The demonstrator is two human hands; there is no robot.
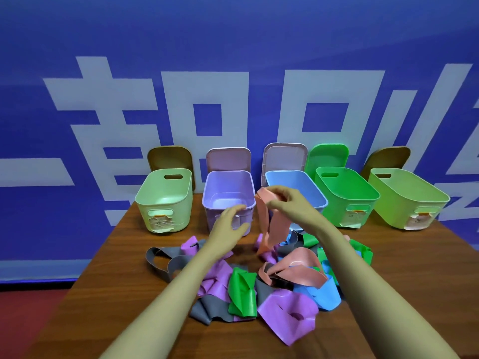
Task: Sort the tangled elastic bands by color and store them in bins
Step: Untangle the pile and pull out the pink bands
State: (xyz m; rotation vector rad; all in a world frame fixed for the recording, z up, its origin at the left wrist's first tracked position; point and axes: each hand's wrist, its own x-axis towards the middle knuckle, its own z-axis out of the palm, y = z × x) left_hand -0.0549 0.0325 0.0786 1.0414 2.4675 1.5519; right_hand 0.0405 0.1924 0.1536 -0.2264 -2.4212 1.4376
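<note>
A tangled pile of elastic bands [259,283] in purple, green, grey, blue and salmon lies on the wooden table [103,294]. My right hand [285,203] pinches a salmon band [272,226], which hangs above the pile in front of the blue bin [295,181]. My left hand [230,224] hovers with fingers relaxed before the purple bin [228,187], holding nothing. A pale green bin [166,198] stands at the left, a bright green bin [347,193] and a yellow-green bin [407,198] at the right.
Bin lids [228,158] lean upright against the blue wall behind each bin. A grey band [160,260] loops out at the left of the pile. The table's left edge runs diagonally toward a red floor [26,312].
</note>
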